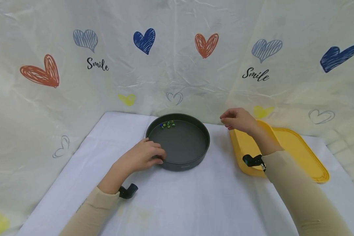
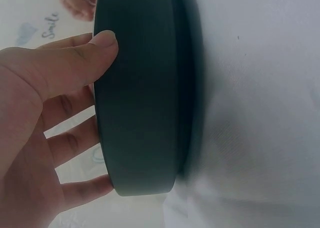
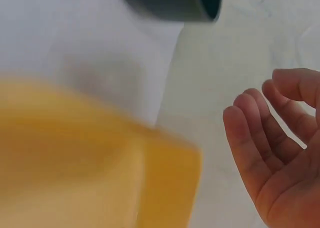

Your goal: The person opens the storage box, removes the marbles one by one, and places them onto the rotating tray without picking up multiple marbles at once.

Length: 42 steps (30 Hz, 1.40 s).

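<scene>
A dark grey round cake pan (image 1: 182, 141) stands on the white-covered table. Several small green and blue marbles (image 1: 168, 124) lie inside it, grouped by the far left wall. My left hand (image 1: 142, 154) grips the pan's near left rim. In the left wrist view its thumb (image 2: 102, 45) presses the outer wall, while the other fingers reach over the rim. My right hand (image 1: 239, 120) is raised near the far end of a yellow plastic box (image 1: 237, 150). Its fingers (image 3: 240, 128) are loosely bent with nothing between them, apart from the box's edge.
Right of the box lies a flat yellow lid (image 1: 303, 154), partly hidden by the right forearm. A whitish plastic sheet (image 1: 171, 72) printed with hearts and "Smile" rises behind the table (image 1: 194, 203) and along its sides.
</scene>
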Motion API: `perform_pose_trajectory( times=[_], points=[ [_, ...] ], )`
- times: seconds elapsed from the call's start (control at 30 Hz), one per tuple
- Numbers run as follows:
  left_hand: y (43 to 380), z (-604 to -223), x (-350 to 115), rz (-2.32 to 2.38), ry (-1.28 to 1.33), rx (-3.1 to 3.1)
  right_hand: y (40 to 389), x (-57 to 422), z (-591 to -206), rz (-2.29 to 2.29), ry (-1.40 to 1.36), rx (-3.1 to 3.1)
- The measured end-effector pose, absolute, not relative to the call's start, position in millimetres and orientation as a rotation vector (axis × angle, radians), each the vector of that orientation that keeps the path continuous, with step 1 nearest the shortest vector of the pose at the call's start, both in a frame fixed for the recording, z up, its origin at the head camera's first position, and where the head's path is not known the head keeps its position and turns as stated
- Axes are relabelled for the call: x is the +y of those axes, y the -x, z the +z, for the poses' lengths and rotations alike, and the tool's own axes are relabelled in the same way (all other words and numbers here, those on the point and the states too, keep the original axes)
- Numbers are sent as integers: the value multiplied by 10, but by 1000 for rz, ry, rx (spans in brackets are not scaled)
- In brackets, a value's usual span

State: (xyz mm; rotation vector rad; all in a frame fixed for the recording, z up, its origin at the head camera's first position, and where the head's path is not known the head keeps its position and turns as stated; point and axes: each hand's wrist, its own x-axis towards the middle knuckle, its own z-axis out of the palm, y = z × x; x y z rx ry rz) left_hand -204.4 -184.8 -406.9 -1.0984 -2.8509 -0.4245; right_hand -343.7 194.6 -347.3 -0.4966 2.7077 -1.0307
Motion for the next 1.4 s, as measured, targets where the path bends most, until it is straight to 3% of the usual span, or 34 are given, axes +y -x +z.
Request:
perform_pose_trajectory(
  times=[0.33, 0.63, 1.4],
  points=[
    [2052, -4081, -1840, -418, 1116, -2832, 3713, 2520, -3663, -919, 207, 2688],
    [2064, -4054, -1830, -410, 1140, -2825, 3697, 2888, -3813, -889, 59, 2584],
    [2054, -4075, -1872, -401, 1115, -2837, 3728, 2878, -3950, -630, 125, 2697]
  ],
)
